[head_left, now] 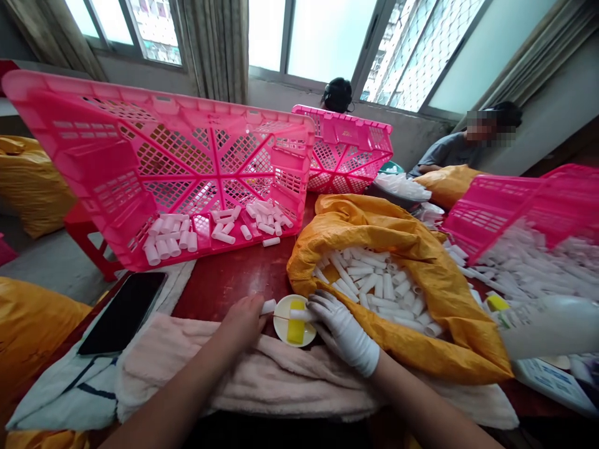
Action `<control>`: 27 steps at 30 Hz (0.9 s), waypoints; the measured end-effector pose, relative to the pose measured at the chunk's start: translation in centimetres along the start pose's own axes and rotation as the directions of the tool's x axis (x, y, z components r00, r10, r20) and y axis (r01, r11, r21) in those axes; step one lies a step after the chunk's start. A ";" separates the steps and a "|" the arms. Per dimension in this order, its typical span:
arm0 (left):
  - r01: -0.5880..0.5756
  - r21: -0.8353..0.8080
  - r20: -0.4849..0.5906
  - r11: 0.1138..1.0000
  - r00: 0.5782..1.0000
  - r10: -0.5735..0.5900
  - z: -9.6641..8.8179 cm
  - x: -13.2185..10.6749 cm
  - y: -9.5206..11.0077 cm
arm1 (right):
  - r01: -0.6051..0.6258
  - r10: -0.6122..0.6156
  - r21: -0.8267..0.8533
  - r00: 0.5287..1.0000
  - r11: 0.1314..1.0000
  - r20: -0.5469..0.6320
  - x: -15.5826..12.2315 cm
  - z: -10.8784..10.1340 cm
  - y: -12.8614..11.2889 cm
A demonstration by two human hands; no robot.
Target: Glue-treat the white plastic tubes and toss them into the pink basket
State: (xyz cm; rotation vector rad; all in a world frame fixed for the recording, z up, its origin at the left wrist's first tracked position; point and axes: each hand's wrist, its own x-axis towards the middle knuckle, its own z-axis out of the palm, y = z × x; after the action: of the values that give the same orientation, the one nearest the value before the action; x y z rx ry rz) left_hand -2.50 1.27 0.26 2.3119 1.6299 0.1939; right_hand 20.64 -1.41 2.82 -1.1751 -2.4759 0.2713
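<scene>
My left hand (pixel 243 319), bare, is closed round a short white plastic tube (pixel 268 307) at the left of a small round dish (pixel 282 330). A thin brownish line runs from near these fingers towards the dish; what it is I cannot make out. On the dish lies a yellow pad (pixel 295 333). My right hand (pixel 340 330), in a white glove, pinches another white plastic tube (pixel 302 315) that lies sideways across the pad. Close to the gloved hand, an orange sack (pixel 449 337) with rolled-down sides holds many white tubes (pixel 374 284).
A pink crate (pixel 219 156) on its side holds white tubes at the back left. A pink towel (pixel 196 368) lies along the front edge, with a phone (pixel 122 313) at left. To the right are a plastic bottle (pixel 552 324) and heaped tubes (pixel 528 268). Two people sit behind.
</scene>
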 end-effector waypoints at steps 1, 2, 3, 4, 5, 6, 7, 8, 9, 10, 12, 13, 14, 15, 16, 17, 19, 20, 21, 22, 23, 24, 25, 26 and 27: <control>0.002 0.008 -0.007 1.000 1.000 -0.002 0.0 0.0 0.0 | -0.028 0.028 -0.006 0.999 1.000 -0.016 -0.1 0.0 -0.1; 0.002 0.019 -0.014 1.000 1.000 -0.002 0.1 -0.1 0.0 | -0.039 0.038 -0.020 0.999 0.999 -0.022 -0.2 0.1 -0.2; 0.001 0.030 -0.017 1.000 1.000 -0.001 0.1 -0.1 0.0 | -0.027 0.026 -0.040 0.999 0.999 -0.019 -0.4 0.1 -0.2; 0.001 0.040 -0.017 0.999 1.000 0.000 0.1 -0.2 0.0 | 0.003 -0.003 -0.060 1.000 0.998 -0.007 -0.5 0.2 -0.2; 0.002 0.048 -0.015 0.999 1.000 -0.001 0.1 -0.2 0.0 | 0.039 -0.039 -0.076 0.999 0.996 0.007 -0.7 0.2 -0.2; 0.005 0.054 -0.011 0.999 1.000 -0.005 0.1 -0.2 0.0 | 0.068 -0.067 -0.087 0.998 0.994 0.018 -0.9 0.2 -0.2; 0.009 0.060 -0.008 0.998 1.000 -0.009 0.1 -0.3 0.1 | 0.079 -0.078 -0.094 0.997 0.992 0.018 -1.1 0.1 -0.2; 0.015 0.065 -0.006 0.998 1.000 -0.014 0.1 -0.3 0.1 | 0.070 -0.070 -0.100 0.998 0.993 0.004 -1.2 0.1 -0.3; 0.019 0.072 -0.009 0.997 1.000 -0.018 0.1 -0.4 0.1 | 0.048 -0.050 -0.109 0.999 0.993 -0.016 -1.2 0.1 -0.3; 0.020 0.079 -0.013 0.997 1.000 -0.019 0.1 -0.4 0.2 | 0.028 -0.032 -0.120 0.999 0.992 -0.033 -1.3 0.2 -0.4; 0.015 0.091 -0.016 0.996 1.000 -0.014 0.0 -0.4 0.3 | 0.036 -0.044 -0.153 0.998 0.988 -0.049 -1.3 0.4 -0.7; 0.016 0.095 -0.013 0.995 1.000 -0.015 0.0 -0.4 0.3 | 0.069 -0.078 -0.165 0.996 0.984 -0.046 -1.3 0.5 -0.9; 0.019 0.097 -0.006 0.995 1.000 -0.019 0.0 -0.4 0.4 | 0.112 -0.119 -0.168 0.992 0.979 -0.033 -1.4 0.6 -1.1; 0.025 0.097 0.002 0.995 1.000 -0.025 -0.1 -0.4 0.5 | 0.152 -0.156 -0.158 0.988 0.976 -0.014 -1.4 0.7 -1.3; 0.032 0.096 0.011 0.995 0.999 -0.034 -0.1 -0.4 0.6 | 0.186 -0.187 -0.137 0.982 0.973 0.005 -1.5 0.8 -1.6; 0.043 0.094 0.019 0.995 0.999 -0.044 -0.2 -0.4 0.6 | 0.213 -0.211 -0.102 0.977 0.972 0.026 -1.5 0.8 -1.8; 0.058 0.086 0.020 0.995 0.998 -0.060 -0.5 -0.4 0.8 | 0.218 -0.218 0.012 0.976 0.976 0.011 -1.4 0.8 -2.2; 0.058 0.081 0.006 0.995 0.998 -0.058 -0.7 -0.4 0.9 | 0.191 -0.186 0.097 0.981 0.977 -0.055 -1.2 0.8 -2.4; 0.051 0.075 -0.016 0.996 0.999 -0.050 -0.9 -0.5 1.0 | 0.150 -0.119 0.201 0.980 0.968 -0.159 -1.0 0.8 -2.5; 0.036 0.068 -0.041 0.997 0.999 -0.033 -1.2 -0.5 1.0 | 0.102 -0.012 0.319 0.962 0.942 -0.272 -0.7 0.9 -2.6; 0.016 0.059 -0.064 0.998 0.998 -0.012 -1.5 -0.6 1.1 | 0.056 0.122 0.441 0.923 0.896 -0.366 -0.4 1.0 -2.6; -0.007 0.049 -0.080 0.999 0.997 0.011 -1.8 -0.7 1.2 | 0.023 0.253 0.551 0.872 0.834 -0.419 0.0 1.1 -2.6; -0.030 0.037 -0.085 0.999 0.996 0.033 -2.1 -0.8 1.3 | 0.004 0.354 0.636 0.829 0.771 -0.434 0.3 1.2 -2.6; -0.052 0.021 -0.081 0.998 0.995 0.054 -2.3 -0.9 1.5 | -0.005 0.416 0.694 0.804 0.720 -0.425 0.7 1.3 -2.6; -0.072 0.001 -0.076 0.997 0.995 0.072 -2.5 -1.0 1.6 | -0.007 0.443 0.728 0.798 0.685 -0.409 0.9 1.3 -2.7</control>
State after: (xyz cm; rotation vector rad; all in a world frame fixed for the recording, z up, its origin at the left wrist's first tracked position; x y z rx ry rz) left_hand -2.09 0.24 3.22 2.3911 1.5820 0.3031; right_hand 17.71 -2.36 2.81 -1.0199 -1.4605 0.7477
